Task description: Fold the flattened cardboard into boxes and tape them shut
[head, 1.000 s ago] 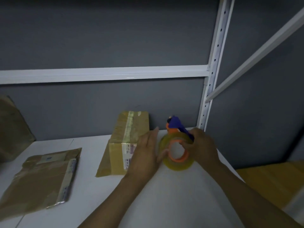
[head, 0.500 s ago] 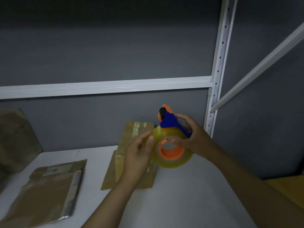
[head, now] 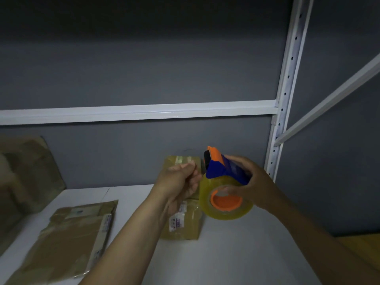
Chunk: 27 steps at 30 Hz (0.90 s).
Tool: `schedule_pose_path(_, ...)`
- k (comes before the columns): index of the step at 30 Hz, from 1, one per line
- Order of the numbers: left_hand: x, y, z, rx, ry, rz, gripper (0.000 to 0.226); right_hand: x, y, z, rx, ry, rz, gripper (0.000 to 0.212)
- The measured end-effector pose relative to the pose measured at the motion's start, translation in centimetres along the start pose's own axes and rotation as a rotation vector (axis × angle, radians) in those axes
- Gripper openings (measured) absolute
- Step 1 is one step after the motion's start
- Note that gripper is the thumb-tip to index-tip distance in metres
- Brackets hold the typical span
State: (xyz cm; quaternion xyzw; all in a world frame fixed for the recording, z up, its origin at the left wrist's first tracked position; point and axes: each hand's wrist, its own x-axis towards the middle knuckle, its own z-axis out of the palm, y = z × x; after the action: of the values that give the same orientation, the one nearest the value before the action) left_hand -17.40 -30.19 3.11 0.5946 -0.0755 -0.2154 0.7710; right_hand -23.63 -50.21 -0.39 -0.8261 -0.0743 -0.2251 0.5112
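Far left, mid-height: crumpled brown cardboard (head: 28,173) leaning against the grey wall (head: 144,58), dim and hard to read. Lower left: flattened cardboard (head: 67,239) lying flat on the white table (head: 226,260), with tape strips and a small label along its right edge. A white shelf rail (head: 144,112) runs horizontally across the middle of the frame. Centre: left hand (head: 181,186) raised above the table, forearm coming in from the bottom edge, fingers curled in and thumb against the forefinger, just beside the dispenser's left side. Can't tell if it pinches a tape end, nothing clear shows between the fingers. Behind and below that hand is a folded box (head: 185,225), standing on the table against the wall, tape across its top and a printed label on the front, partly hidden by the wrist. Right of centre: tape dispenser (head: 222,167), blue body with an orange tip, held in the air and tilted, with the yellowish tape roll (head: 226,210) on an orange core. Right hand (head: 257,188) grips the dispenser from the right, fingers wrapped over the blue handle and the roll. The hands are close together, not touching. Right: white perforated upright (head: 287,79) and a diagonal brace (head: 333,95). Lower right corner: wooden surface (head: 364,251).
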Motion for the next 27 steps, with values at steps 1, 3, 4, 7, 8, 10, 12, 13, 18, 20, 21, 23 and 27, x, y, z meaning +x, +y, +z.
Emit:
schedule_pose_path(1, 0.0, 0.0, 0.1, 0.003, 0.003, -0.035, 0.023, -0.1, 0.1, 0.0, 0.013, 0.007, 0.006, 0.081)
schedule_pose_path(3, -0.1, 0.2, 0.4, 0.047, -0.021, -0.098, 0.036, -0.2, 0.3, 0.1, 0.022, 0.013, 0.016, 0.081)
schedule_pose_path(4, -0.2, 0.4, 0.5, 0.071, -0.047, -0.113, 0.037, -0.2, 0.3, 0.1, 0.023, 0.01, 0.017, 0.081)
schedule_pose_path(7, -0.4, 0.7, 1.0, 0.144, -0.098, -0.124, 0.023, -0.3, 0.5, 0.2, 0.023, -0.001, 0.014, 0.081)
schedule_pose_path(8, -0.4, 0.7, 1.1, 0.14, -0.098, -0.139, 0.018, -0.4, 0.5, 0.2, 0.026, 0.003, 0.007, 0.081)
schedule_pose_path(10, -0.3, 0.7, 1.3, 0.105, -0.101, -0.167, 0.014, -0.5, 0.9, 0.0, 0.029, 0.011, -0.004, 0.079)
schedule_pose_path(12, -0.1, 0.6, 1.3, 0.116, -0.07, -0.165, 0.016, -0.6, 1.0, -0.3, -0.008, 0.003, -0.015, 0.077)
schedule_pose_path(13, 0.0, 0.3, 1.1, 0.148, -0.041, -0.148, 0.017, -0.7, 1.0, -0.4, -0.046, -0.007, -0.025, 0.076)
schedule_pose_path(18, 0.8, -1.1, 0.2, 0.388, 0.07, -0.006, 0.014, -0.7, 1.1, -1.5, -0.425, -0.07, -0.07, 0.079)
schedule_pose_path(20, 1.2, -0.9, -0.6, 0.374, 0.098, 0.009, 0.018, -0.5, 1.2, -2.1, -0.529, -0.126, -0.055, 0.079)
schedule_pose_path(21, 1.5, -0.7, -1.2, 0.351, 0.11, 0.016, 0.021, -0.5, 1.3, -2.4, -0.554, -0.148, -0.044, 0.08)
schedule_pose_path(23, 2.0, -0.2, -2.5, 0.328, 0.117, 0.015, 0.023, -0.5, 1.5, -3.1, -0.61, -0.16, -0.045, 0.081)
schedule_pose_path(27, 2.5, -0.4, -4.1, 0.201, 0.127, -0.061, 0.02, -0.1, 0.9, -2.9, -0.698, -0.207, -0.077, 0.082)
